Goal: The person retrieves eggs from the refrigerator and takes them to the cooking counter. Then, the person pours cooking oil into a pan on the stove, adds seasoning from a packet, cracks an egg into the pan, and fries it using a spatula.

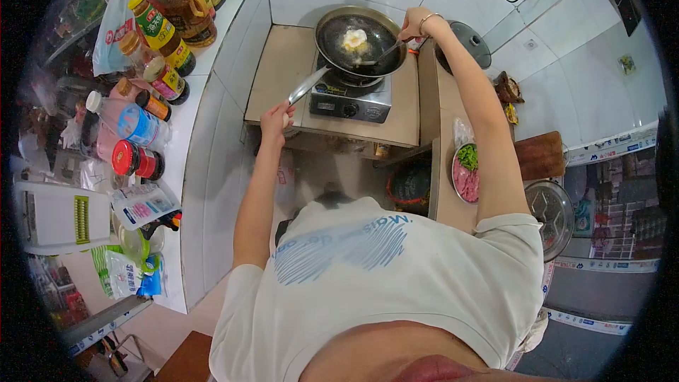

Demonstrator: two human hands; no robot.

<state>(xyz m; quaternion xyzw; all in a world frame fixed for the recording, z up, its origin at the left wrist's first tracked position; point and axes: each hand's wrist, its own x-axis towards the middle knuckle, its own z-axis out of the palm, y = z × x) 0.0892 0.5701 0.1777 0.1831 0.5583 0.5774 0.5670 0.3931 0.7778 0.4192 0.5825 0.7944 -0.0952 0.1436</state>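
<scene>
A dark frying pan (332,28) sits on a portable gas stove (350,102). My left hand (276,124) is closed round the end of its metal handle (308,85). Over the pan's right rim, my right hand (416,26) grips a spatula (385,53), whose blade rests low in the pan. White and yellow food that looks like egg (355,40) lies in the middle of the pan, just above the blade.
A plate of pink meat and chopped greens (467,160) stands on the right counter, near a dark lid (465,48) and a wooden board (540,155). Several bottles (166,35) and a red-lidded jar (136,160) line the left ledge. A glass lid (548,219) lies at right.
</scene>
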